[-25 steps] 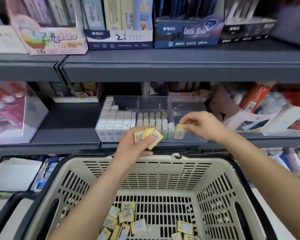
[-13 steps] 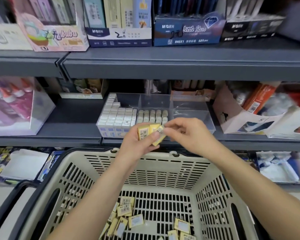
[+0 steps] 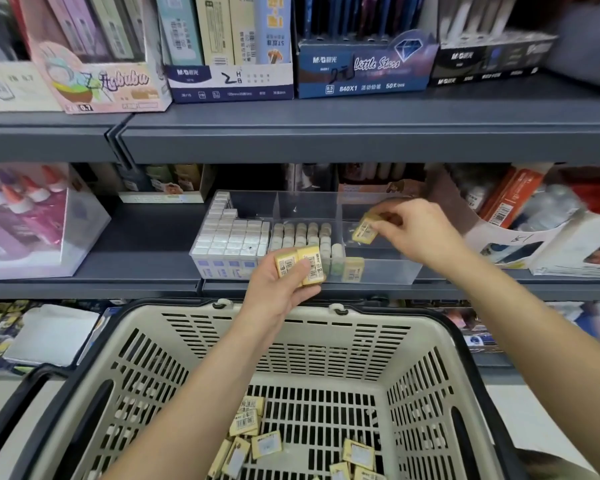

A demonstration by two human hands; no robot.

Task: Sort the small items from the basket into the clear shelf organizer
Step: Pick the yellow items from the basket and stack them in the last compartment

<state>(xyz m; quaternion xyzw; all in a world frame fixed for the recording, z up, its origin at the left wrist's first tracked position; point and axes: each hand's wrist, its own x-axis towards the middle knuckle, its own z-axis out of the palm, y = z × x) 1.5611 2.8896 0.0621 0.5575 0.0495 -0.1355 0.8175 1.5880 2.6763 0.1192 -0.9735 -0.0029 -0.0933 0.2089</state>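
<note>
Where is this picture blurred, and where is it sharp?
Head view: the small yellow packets in the left hand are sharp; the yellow packet pinched by the right hand is smeared; the pink bottles with red caps, far left, are soft.

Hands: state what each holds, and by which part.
Left hand grips yellow packets by their lower ends; right hand pinches a single packet by its upper corner.

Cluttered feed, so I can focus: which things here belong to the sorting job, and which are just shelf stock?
Job: yellow packets in left hand, single packet pinched by right hand, loose packets in basket, clear organizer.
Idle: pink box, blue box, glue bottles, orange packs.
</note>
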